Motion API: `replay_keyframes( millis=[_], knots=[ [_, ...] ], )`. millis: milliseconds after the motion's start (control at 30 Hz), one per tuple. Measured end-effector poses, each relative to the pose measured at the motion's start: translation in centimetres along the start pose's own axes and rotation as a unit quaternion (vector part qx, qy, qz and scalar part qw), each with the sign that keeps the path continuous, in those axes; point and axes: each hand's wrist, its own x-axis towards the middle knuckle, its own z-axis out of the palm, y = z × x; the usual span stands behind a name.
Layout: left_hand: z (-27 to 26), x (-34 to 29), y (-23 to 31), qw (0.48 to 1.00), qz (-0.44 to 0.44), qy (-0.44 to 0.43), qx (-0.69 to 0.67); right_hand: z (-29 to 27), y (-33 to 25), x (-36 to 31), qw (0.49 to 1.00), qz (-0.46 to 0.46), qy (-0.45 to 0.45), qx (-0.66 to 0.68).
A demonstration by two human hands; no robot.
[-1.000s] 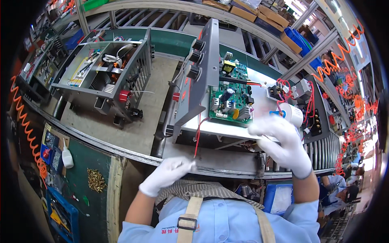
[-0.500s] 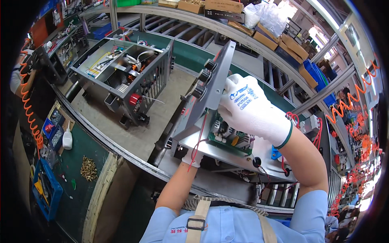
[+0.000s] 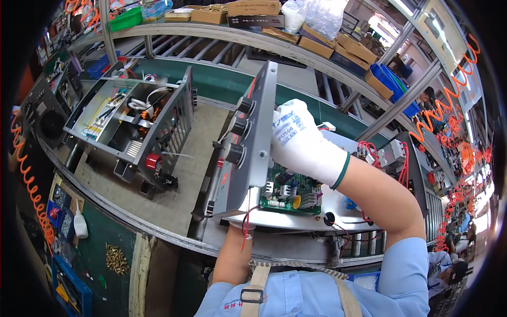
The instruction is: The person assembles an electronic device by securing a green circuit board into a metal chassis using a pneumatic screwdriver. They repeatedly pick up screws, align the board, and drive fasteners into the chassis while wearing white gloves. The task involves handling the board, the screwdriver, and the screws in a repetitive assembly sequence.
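**Fingers on the panel**

Fingers (image 3: 288, 124) of your right hand (image 3: 303, 142) curl over the grey panel's (image 3: 253, 142) back edge, gripping it upright at centre. Your left hand (image 3: 240, 224) sits under the panel's lower corner at 6 o'clock, mostly hidden; its grip cannot be told. Just right lies the green board (image 3: 290, 193). An open chassis (image 3: 132, 127) sits at 9 o'clock.

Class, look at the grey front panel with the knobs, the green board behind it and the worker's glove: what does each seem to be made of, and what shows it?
Front panel: likely painted sheet metal; thin, flat, matte grey with folded edges.
Knobs: probably black plastic, dull and moulded.
Green board: a circuit board, glossy green laminate carrying small parts.
Glove on the right hand: white knitted fabric, green cuff trim; any coating cannot be told.
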Motion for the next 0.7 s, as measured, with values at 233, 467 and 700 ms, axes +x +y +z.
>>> replay_keyframes(
  millis=[233,467,700],
  knots=[
    [0.1,-0.3,0.2,1.0,-0.003,0.014,0.004,0.6,0.7,-1.1,0.98,-0.093,0.018,0.176],
    [-0.1,-0.5,0.3,1.0,-0.003,0.026,0.012,0.6,-0.4,0.4,0.987,-0.102,-0.051,0.108],
    [-0.2,-0.3,0.4,1.0,-0.012,0.025,0.01,1.1,-1.5,1.4,0.995,-0.045,-0.085,0.034]
  ],
)
